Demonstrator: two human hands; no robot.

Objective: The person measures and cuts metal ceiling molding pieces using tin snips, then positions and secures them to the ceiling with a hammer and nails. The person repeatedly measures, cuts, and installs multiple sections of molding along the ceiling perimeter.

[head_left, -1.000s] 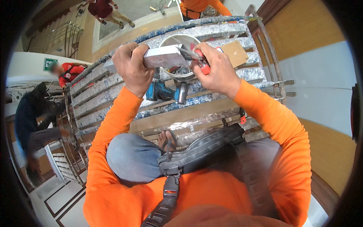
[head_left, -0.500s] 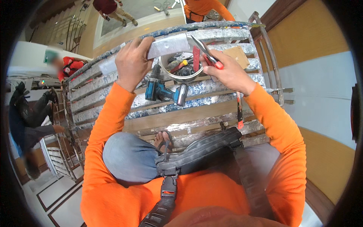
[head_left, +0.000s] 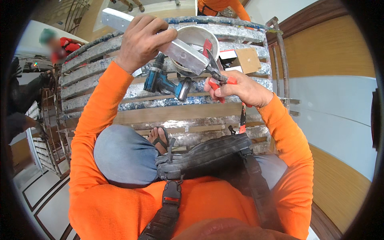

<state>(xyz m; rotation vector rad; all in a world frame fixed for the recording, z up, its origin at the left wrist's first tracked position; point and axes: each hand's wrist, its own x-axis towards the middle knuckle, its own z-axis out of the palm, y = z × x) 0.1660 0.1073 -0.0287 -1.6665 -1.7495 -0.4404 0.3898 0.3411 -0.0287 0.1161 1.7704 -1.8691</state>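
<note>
My left hand (head_left: 142,45) is closed around a silvery metal channel (head_left: 186,57), which slants from the upper left down toward my right hand. In my right hand (head_left: 250,89) I grip tin snips (head_left: 216,72) with red handles. Their dark blades meet the near end of the channel; whether the metal lies between them is hard to tell. Under the channel stands a white bucket (head_left: 216,43) with a red-handled item inside, partly covered by the metal. A blue and black cordless drill (head_left: 167,85) lies on the slats between my hands.
Paint-spattered scaffold slats (head_left: 140,94) with gaps form the platform under me. An open cardboard box (head_left: 248,60) sits right of the bucket. A metal rail (head_left: 283,60) rises at the right. Other people work beyond the platform, one in an orange sleeve (head_left: 239,11).
The channel has tilted, its right end now lower and nearer me. My right hand has moved down, bringing the snips' blades to that end. My view has shifted, showing more of the cardboard box.
</note>
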